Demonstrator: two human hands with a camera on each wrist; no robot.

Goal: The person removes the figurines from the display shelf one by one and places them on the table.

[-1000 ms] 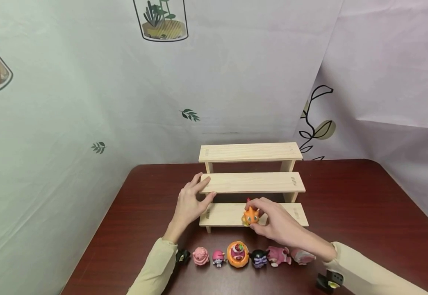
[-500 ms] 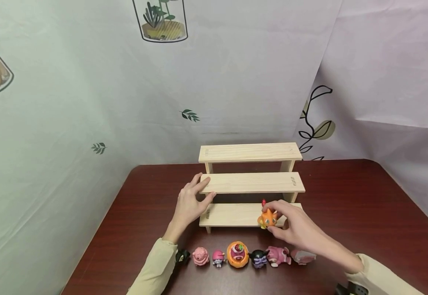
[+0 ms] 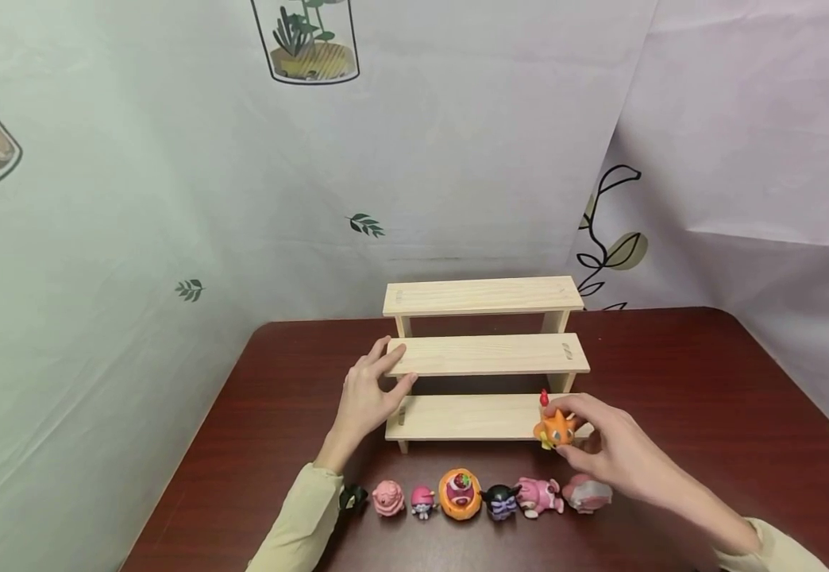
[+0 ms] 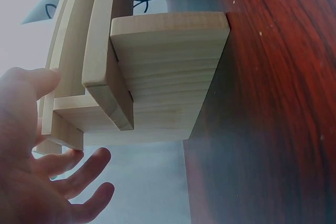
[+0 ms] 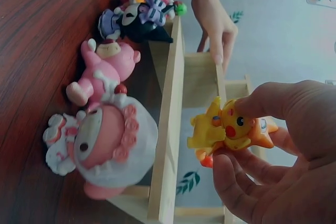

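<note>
My right hand [image 3: 622, 453] pinches a yellow Pikachu figurine [image 5: 210, 129] in an orange hooded costume with a red tail tip. It holds the figurine upright at the right end of the lowest tier of a pale three-tier wooden display stand [image 3: 482, 357]. In the right wrist view the yellow face shows between thumb and fingers. My left hand [image 3: 368, 401] grips the left end of the middle tier, thumb at the front edge and index finger on top. In the left wrist view the other fingers [image 4: 86, 174] extend loosely beside the stand's end.
In front of the stand, figurines line the dark red table [image 3: 672, 381]: a pink one [image 3: 388, 498], a small pink-hooded one [image 3: 423, 500], a round orange one [image 3: 460, 492], a black-hooded one [image 3: 502, 500], a pink bear [image 5: 107, 69] and a white-bonneted one [image 5: 118, 140]. A printed cloth [image 3: 457, 159] hangs behind.
My right hand has moved right along the lowest tier with the Pikachu figurine, from the tier's middle to its right end. The left hand keeps its place on the stand.
</note>
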